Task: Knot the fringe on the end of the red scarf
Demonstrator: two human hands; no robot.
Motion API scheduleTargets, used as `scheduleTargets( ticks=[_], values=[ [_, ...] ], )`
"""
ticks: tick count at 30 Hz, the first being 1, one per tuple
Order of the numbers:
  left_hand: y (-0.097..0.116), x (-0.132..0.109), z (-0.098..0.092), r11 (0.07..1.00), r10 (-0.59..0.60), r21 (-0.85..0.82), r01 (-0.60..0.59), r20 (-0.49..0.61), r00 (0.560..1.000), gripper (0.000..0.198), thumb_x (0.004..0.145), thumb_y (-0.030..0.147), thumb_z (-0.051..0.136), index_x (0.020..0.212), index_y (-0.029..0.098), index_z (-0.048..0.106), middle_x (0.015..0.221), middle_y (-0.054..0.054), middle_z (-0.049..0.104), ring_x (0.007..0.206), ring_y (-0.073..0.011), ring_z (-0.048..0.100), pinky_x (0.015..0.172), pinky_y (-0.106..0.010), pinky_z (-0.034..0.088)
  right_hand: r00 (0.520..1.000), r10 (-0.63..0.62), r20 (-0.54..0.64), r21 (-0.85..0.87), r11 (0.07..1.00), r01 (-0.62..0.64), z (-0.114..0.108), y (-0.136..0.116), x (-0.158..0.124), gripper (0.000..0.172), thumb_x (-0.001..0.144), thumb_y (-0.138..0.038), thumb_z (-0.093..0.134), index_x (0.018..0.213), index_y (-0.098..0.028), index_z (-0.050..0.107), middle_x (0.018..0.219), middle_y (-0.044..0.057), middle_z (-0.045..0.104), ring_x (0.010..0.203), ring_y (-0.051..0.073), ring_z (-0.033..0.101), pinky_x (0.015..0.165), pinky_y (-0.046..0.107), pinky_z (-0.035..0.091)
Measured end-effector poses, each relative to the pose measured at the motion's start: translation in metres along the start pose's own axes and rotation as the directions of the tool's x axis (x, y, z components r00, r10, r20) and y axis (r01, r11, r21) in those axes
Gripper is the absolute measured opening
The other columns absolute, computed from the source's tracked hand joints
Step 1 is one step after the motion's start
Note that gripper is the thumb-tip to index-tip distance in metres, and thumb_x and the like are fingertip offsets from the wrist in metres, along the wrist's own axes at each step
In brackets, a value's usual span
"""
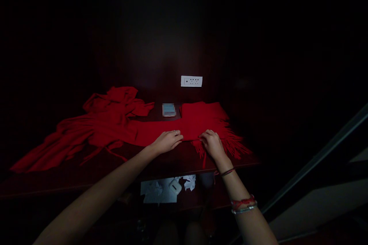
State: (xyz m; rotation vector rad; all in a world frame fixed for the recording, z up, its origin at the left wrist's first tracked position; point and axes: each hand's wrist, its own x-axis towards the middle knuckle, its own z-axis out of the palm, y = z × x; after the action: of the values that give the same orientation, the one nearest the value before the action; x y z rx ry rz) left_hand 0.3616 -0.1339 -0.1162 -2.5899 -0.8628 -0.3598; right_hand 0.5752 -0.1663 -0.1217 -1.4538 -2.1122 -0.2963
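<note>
A red fringed scarf (201, 118) lies folded flat on a dark shelf (94, 168), its fringe spread toward the right. A flat strip of red cloth runs left from the fold into a crumpled red heap (100, 126). My left hand (168, 140) pinches the near edge of the scarf, fingers pressed together at the left of the fold. At the near right corner, by the fringe, my right hand (212, 142) has its fingers curled on the same edge. Both fingertips are partly hidden against the cloth.
A blurred bluish packet (169, 110) lies behind the scarf. On the dark back wall sits a white power socket (191, 81). Below the shelf, a lower level holds a pale sheet (158, 191), scraps of paper (189, 182) and a small white case (175, 186). A slanted edge (319, 160) stands at right.
</note>
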Motion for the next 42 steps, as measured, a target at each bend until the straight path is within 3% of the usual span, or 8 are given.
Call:
scheduleTargets(
  ticks=[11, 22, 30, 37, 42],
  values=[
    [0.007, 0.002, -0.001, 0.998, 0.058, -0.005, -0.058, 0.042, 0.997, 0.02, 0.085, 0.023, 0.033, 0.08, 0.017, 0.051, 0.082, -0.004, 0.053, 0.074, -0.0142, 0.053, 0.066, -0.024, 0.042, 0.998, 0.009, 0.067, -0.088, 0.996, -0.003, -0.002, 0.003, -0.002, 0.02, 0.08, -0.018, 0.044, 0.084, -0.018, 0.063, 0.079, 0.006, 0.059, 0.078, 0.016, 0.05, 0.073, 0.026, 0.034],
    [0.007, 0.005, -0.004, 0.99, 0.14, -0.01, -0.141, -0.029, 0.99, 0.017, 0.083, 0.023, 0.037, 0.081, 0.018, 0.053, 0.083, -0.004, 0.055, 0.079, -0.0142, 0.052, 0.074, -0.026, 0.04, 0.987, -0.11, 0.121, -0.097, 0.988, 0.122, -0.016, 0.019, -0.007, 0.018, 0.078, -0.018, 0.047, 0.088, -0.019, 0.062, 0.081, 0.004, 0.058, 0.077, 0.015, 0.049, 0.072, 0.024, 0.036],
    [0.007, 0.003, -0.004, 0.989, 0.144, -0.02, -0.144, 0.003, 0.99, 0.018, 0.084, 0.025, 0.036, 0.085, 0.02, 0.053, 0.086, -0.002, 0.055, 0.08, -0.0143, 0.052, 0.071, -0.025, 0.04, 0.984, -0.154, 0.086, -0.032, 0.987, 0.158, -0.013, 0.025, -0.016, 0.022, 0.08, -0.017, 0.043, 0.094, -0.017, 0.06, 0.082, 0.005, 0.057, 0.079, 0.015, 0.048, 0.072, 0.025, 0.039],
    [0.003, 0.002, -0.004, 0.993, 0.118, -0.014, -0.118, -0.007, 0.993, 0.018, 0.084, 0.027, 0.035, 0.086, 0.019, 0.052, 0.087, -0.002, 0.054, 0.077, -0.0138, 0.053, 0.065, -0.023, 0.041, 0.967, -0.234, 0.098, -0.014, 0.972, 0.236, -0.022, 0.007, -0.007, 0.023, 0.081, -0.019, 0.042, 0.099, -0.018, 0.057, 0.086, 0.006, 0.056, 0.081, 0.015, 0.048, 0.074, 0.027, 0.039],
    [0.001, 0.002, -0.004, 0.998, 0.067, 0.009, -0.067, 0.011, 0.998, 0.019, 0.084, 0.024, 0.035, 0.081, 0.018, 0.052, 0.083, -0.003, 0.054, 0.074, -0.0131, 0.053, 0.062, -0.021, 0.041, 0.932, -0.288, 0.222, -0.104, 0.943, 0.316, -0.02, -0.007, 0.003, 0.018, 0.081, -0.019, 0.044, 0.082, -0.017, 0.061, 0.077, 0.005, 0.056, 0.074, 0.014, 0.048, 0.07, 0.024, 0.038]
  ],
)
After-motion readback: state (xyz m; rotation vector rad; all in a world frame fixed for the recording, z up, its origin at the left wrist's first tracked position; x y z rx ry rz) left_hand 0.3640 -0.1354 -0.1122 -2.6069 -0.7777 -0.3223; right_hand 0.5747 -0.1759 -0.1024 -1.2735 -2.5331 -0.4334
